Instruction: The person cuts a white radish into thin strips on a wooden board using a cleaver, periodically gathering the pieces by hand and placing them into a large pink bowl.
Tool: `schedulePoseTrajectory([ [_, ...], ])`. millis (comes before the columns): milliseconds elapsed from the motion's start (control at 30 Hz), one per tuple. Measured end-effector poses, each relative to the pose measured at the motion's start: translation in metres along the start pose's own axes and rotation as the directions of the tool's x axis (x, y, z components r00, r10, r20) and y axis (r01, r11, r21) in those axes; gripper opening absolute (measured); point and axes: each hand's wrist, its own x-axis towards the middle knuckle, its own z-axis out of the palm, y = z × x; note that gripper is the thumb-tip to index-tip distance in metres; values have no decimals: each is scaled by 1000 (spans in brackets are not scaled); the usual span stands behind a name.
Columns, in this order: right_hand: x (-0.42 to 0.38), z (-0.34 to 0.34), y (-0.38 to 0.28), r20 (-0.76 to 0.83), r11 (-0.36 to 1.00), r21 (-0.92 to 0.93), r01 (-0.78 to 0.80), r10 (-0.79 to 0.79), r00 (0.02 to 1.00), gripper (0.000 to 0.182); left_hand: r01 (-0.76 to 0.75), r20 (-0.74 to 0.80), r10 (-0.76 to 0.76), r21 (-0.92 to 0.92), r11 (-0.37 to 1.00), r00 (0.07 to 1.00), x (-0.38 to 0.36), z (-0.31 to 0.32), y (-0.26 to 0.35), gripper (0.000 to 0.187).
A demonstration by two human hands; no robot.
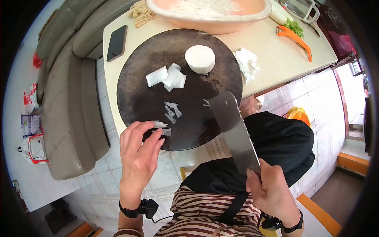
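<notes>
My right hand is wrapped round the handle end of a broad cleaver, whose blade slants up over the right edge of the round dark chopping board. At the board's lower left edge, the bent fingers of my left hand pinch at small thin pieces of white radish. More thin scraps lie just above them. Several flat white radish slices overlap near the middle of the board. A thick peeled radish chunk stands at its upper right.
A peach basin of white shreds stands behind the board. On the cream table are a phone, a crumpled cloth, a crumpled tissue, an orange peeler and green leaves. A grey sofa is at left.
</notes>
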Motion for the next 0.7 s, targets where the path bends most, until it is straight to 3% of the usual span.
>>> schedulePoseTrajectory([
  [133, -2, -1, -6, 64, 999, 38, 37, -40, 997, 13, 11, 127, -18, 56, 998, 992, 0, -4, 4, 28],
  [233, -3, 9, -4, 65, 989, 34, 144, -146, 987, 9, -37, 130, 22, 112, 993, 991, 3, 1, 0, 32],
  [400, -6, 11, 1, 80, 988, -19, 154, -152, 985, 5, -61, 189, 38, 115, 991, 981, 9, -1, -2, 34],
  [500, -5, 11, 2, 49, 986, -18, 166, -165, 985, 5, -120, 202, 106, 56, 991, 974, 12, 3, -2, 33],
  [567, -5, 12, 4, 34, 982, -27, 185, -184, 982, 5, -181, 170, 192, -82, 980, 967, 12, 11, 4, 35],
  [700, -5, 14, 7, 64, 982, -35, 187, -185, 981, 9, -184, 112, 208, -192, 964, 972, 12, 29, 13, 37],
])
